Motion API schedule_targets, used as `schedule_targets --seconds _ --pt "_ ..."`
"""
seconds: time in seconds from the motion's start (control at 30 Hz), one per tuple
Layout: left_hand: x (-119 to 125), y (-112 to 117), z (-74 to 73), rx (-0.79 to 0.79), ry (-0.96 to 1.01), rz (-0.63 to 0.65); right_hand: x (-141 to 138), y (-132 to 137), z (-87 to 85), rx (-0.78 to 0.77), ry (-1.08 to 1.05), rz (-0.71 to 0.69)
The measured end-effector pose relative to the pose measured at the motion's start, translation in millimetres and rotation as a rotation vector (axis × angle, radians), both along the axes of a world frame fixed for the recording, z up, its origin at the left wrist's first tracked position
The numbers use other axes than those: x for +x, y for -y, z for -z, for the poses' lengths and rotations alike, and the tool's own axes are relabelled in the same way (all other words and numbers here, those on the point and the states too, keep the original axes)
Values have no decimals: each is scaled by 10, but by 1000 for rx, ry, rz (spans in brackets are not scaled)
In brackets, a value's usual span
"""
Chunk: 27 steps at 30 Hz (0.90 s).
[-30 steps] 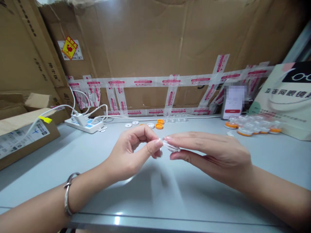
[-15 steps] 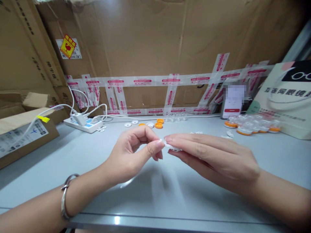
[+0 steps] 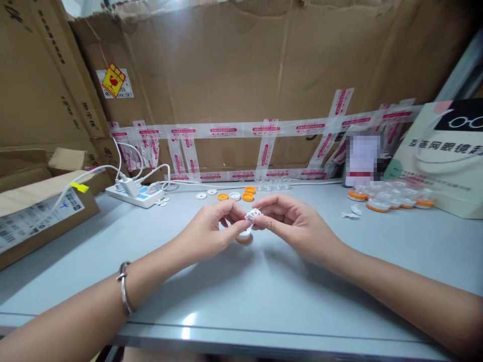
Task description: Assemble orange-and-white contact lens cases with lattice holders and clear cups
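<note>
Over the middle of the grey table point(image 3: 264, 291), my left hand point(image 3: 211, 231) and my right hand point(image 3: 294, 221) meet with fingers pinched. Between the fingertips sits a small white lattice-like plastic piece point(image 3: 253, 215). Just below it, under my left fingers, a small orange-based container point(image 3: 243, 236) is partly hidden. My left wrist wears a metal bangle point(image 3: 123, 294).
Loose orange and white caps point(image 3: 234, 195) lie at the back. A group of clear containers with orange bases point(image 3: 388, 197) stands at the right beside a printed bag point(image 3: 441, 156). A power strip point(image 3: 135, 194) with white cables sits back left; cardboard boxes point(image 3: 37, 211) line the left and rear.
Both hands moved farther from me onto the table. The right hand's fingers, stretched flat before, now curl into a pinch. The orange-based container and the white lattice piece have come into view.
</note>
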State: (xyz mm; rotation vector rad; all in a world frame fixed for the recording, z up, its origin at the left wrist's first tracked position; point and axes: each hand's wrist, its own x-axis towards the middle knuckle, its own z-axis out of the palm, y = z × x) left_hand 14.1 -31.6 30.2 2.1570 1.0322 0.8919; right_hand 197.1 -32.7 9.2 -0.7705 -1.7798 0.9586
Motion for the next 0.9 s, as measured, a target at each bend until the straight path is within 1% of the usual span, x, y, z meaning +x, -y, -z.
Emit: schedule_targets --seconds 0.07,0.2,0.3,0.4,0.53,0.63,0.9 --pt "-41 -48 22 11 -96 9 -18 -47 18 -70 -28 6" --pt "-136 -141 94 94 -304 -53 -28 -161 51 -112 0 110" --pt "-149 -186 168 74 -388 -53 -31 -233 90 -176 19 142" --pt "-104 -221 236 56 -390 -40 -41 -273 131 -236 24 144" --pt "-40 -272 301 76 -333 -57 -42 -310 163 -288 -51 109" --pt "-22 -298 335 87 -302 -60 -35 -343 173 -309 -83 121" --pt "-16 -314 369 119 -285 -41 -52 -344 192 -189 86 145"
